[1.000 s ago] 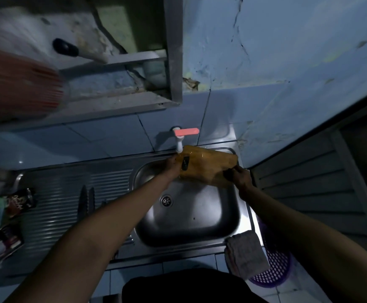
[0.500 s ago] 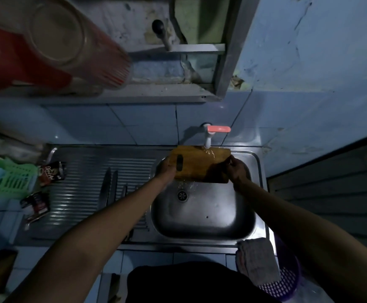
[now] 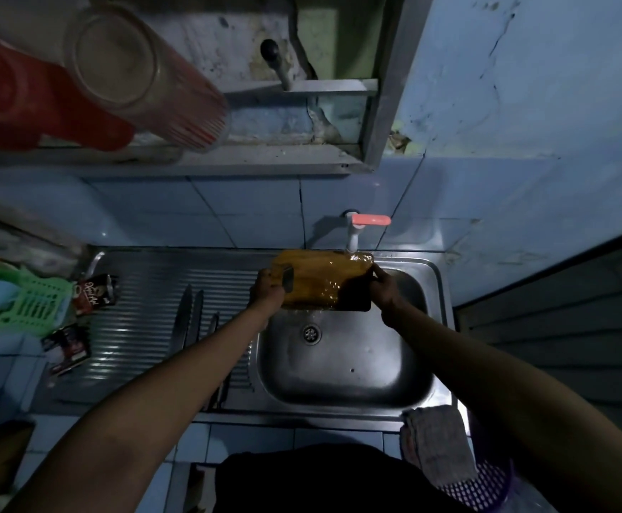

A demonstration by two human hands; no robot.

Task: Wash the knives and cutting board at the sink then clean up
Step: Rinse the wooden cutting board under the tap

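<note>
Over the sink basin [image 3: 342, 368], both hands hold the wet cutting board [image 3: 320, 285] under the tap [image 3: 353, 236].

Water runs from the tap onto the board's far right corner and sheets down its face — the board is held tilted above the drain [image 3: 312, 333]. Left hand [image 3: 266, 292] grips the end with the handle slot, fingers curled round the edge; right hand [image 3: 385, 290] holds the opposite end, thumb on top, the other fingers hidden behind the board. Knives [image 3: 191, 312] lie side by side on the ribbed drainboard [image 3: 142, 290], just left of the basin — apart from the board. A folded cloth [image 3: 437, 442] rests on the sink's near right corner.
</note>
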